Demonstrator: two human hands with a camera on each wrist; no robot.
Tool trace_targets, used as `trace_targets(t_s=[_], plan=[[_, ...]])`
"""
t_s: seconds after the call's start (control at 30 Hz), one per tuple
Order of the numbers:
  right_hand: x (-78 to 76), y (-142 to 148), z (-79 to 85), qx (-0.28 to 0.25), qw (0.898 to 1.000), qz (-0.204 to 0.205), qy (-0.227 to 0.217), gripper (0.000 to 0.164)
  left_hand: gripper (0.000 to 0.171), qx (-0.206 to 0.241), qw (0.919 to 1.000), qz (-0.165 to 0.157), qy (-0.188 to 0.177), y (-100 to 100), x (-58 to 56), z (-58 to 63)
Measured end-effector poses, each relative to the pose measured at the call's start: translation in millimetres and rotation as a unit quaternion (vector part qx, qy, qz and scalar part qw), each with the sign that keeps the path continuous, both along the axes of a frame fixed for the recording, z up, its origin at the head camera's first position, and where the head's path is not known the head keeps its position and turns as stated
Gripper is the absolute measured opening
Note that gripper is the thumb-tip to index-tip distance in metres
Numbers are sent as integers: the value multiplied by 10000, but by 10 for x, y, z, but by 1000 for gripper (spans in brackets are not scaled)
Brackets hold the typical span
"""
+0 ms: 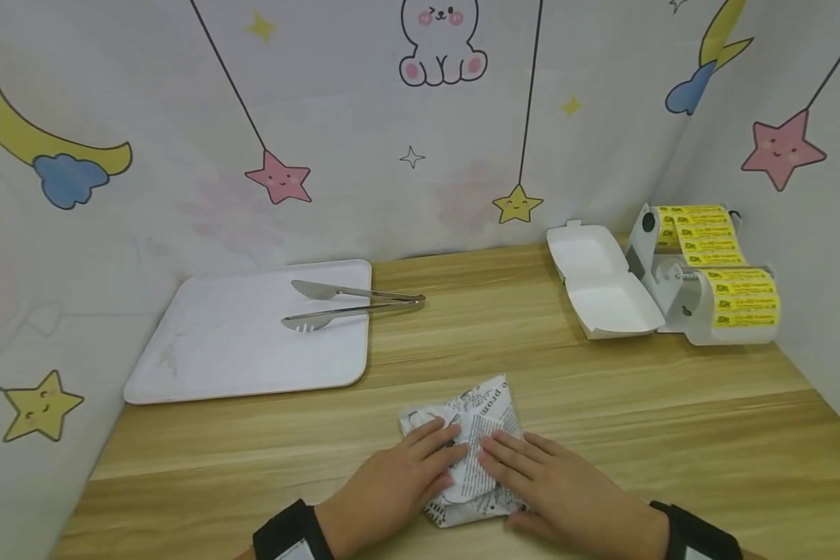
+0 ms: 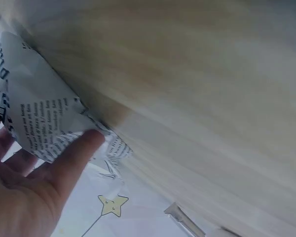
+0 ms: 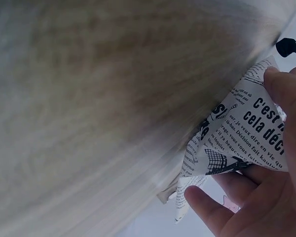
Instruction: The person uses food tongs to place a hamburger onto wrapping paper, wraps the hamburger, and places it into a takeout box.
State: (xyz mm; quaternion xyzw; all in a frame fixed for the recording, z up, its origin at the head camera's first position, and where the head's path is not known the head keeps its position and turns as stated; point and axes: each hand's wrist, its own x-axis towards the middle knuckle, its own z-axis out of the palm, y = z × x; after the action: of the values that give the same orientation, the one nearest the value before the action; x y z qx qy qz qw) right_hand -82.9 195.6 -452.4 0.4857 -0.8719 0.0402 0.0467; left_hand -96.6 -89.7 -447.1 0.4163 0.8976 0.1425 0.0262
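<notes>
A folded packet of newspaper-print paper (image 1: 477,465) lies on the wooden table in the head view, one pointed corner sticking out at the back. My left hand (image 1: 397,484) rests on its left part with fingers extended over the top. From the other side, my right hand (image 1: 561,486) presses on the right part, fingers nearly straight. In the left wrist view, the left thumb (image 2: 81,153) touches the side of the paper (image 2: 39,103). The right wrist view has the right thumb (image 3: 283,86) against the printed paper (image 3: 251,123). Whatever the paper may contain is hidden.
A white tray (image 1: 252,342) stands at the back left, with metal tongs (image 1: 350,307) lying partly over its right edge. At the back right are an open white clamshell box (image 1: 612,299) and a dispenser (image 1: 679,292) with a roll of yellow labels (image 1: 742,299). A printed curtain (image 1: 364,117) hangs behind.
</notes>
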Motion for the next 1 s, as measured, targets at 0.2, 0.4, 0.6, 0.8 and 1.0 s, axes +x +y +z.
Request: trace_targets(t_s=[0.2, 0.4, 0.6, 0.8, 1.0], plan=[[6, -2, 8, 32, 9997, -98, -240, 68, 45, -30, 9996, -152, 227, 7, -20, -17], [13, 5, 24, -64, 9990, -154, -413, 69, 43, -98, 9993, -224, 289, 21, -16, -23], [-2, 67, 43, -185, 9978, -124, -628, 70, 43, -164, 9991, -212, 335, 10, -11, -28], [-120, 259, 201, -701, 9935, -446, -779, 63, 43, 41, 9978, -220, 628, 5, -6, -57], [-459, 923, 538, -1734, 9659, -1836, 564, 24, 41, 341, 9956, -375, 786, 73, -49, -94]])
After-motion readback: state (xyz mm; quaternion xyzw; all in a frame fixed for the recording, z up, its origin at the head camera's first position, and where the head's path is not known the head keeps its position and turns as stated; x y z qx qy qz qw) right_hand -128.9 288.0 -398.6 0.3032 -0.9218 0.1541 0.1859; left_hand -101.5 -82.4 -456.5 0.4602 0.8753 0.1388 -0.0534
